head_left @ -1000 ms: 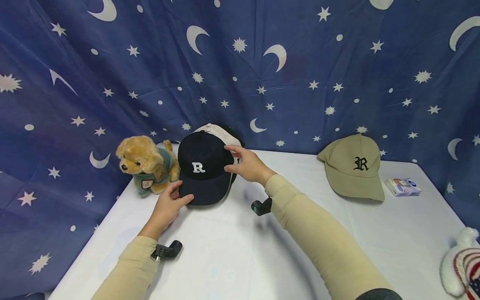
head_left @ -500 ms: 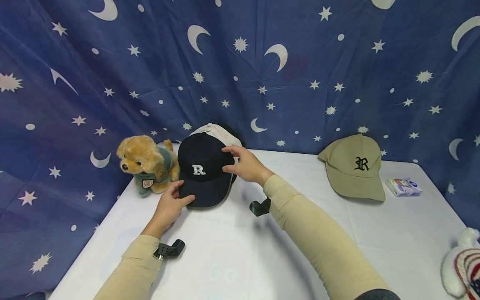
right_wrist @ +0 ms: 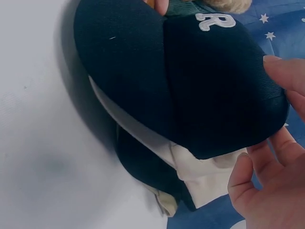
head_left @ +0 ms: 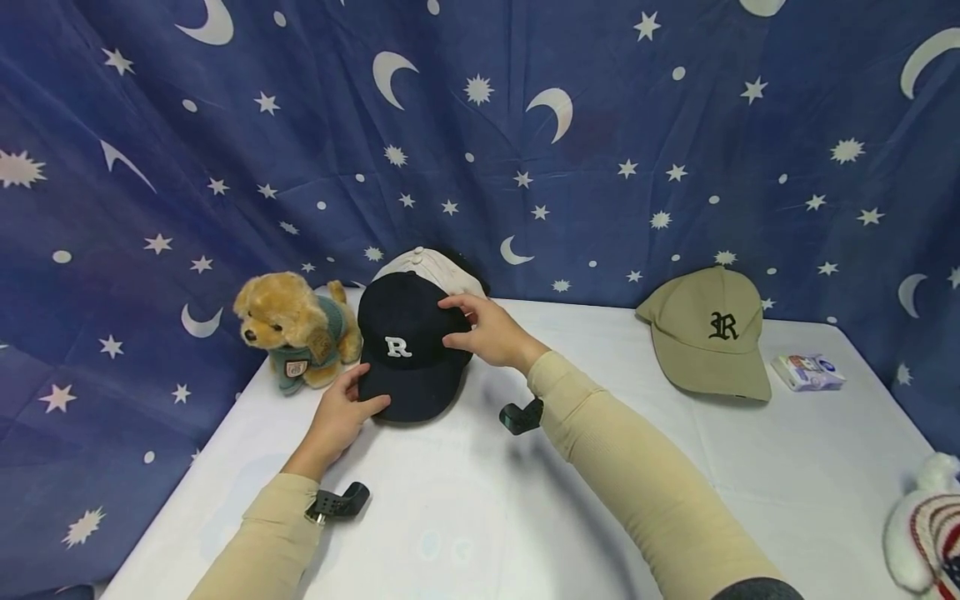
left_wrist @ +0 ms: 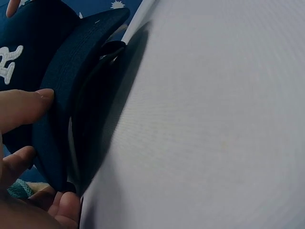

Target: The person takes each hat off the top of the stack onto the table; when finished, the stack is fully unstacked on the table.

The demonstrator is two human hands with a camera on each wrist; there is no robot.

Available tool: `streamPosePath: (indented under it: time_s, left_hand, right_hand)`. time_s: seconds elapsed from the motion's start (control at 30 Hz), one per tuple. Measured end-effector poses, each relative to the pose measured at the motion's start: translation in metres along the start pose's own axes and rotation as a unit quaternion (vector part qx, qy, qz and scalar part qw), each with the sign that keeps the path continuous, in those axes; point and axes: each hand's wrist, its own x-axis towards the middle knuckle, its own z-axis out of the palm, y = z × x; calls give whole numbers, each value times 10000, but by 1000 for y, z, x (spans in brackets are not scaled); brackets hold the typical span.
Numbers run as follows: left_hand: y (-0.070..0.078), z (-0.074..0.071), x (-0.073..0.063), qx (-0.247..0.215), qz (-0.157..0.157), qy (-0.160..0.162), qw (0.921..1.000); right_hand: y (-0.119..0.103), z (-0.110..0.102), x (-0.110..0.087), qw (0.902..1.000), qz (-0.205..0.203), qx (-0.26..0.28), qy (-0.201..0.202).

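Observation:
A navy baseball cap (head_left: 405, 312) with a white letter R faces the front at the back left of the table. My left hand (head_left: 335, 421) grips the left side of its brim (left_wrist: 66, 90), thumb on top and fingers at the edge and below. At the crown's right side, my right hand (head_left: 495, 333) holds the cap, its thumb (right_wrist: 279, 69) on the outside and other fingers at the lower edge. Behind and under it is a white cap (head_left: 431, 265), and a dark cap brim (right_wrist: 143, 160) shows lower still in the right wrist view.
A plush dog (head_left: 277, 308) in a green sweater sits close to the left of the caps. Farther right are a tan cap (head_left: 705, 333), a small purple packet (head_left: 808, 372) and a white stuffed toy (head_left: 907, 546). A starry blue curtain (head_left: 600, 167) hangs behind the table.
The navy cap has shifted slightly down and toward me, and more of the white cap's crown shows behind it. Both hands keep their hold with little movement.

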Motion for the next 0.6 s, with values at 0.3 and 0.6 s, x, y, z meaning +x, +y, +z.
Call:
streamPosePath:
  time_s: [0.3, 0.6]
  left_hand:
    - [0, -1, -2, 85, -26, -58, 9999]
    - [2, -1, -5, 272, -31, -37, 9996]
  right_hand:
    - [-11, -5, 4, 9999, -118, -68, -79]
    - [-15, -2, 9, 9994, -205, 98, -275]
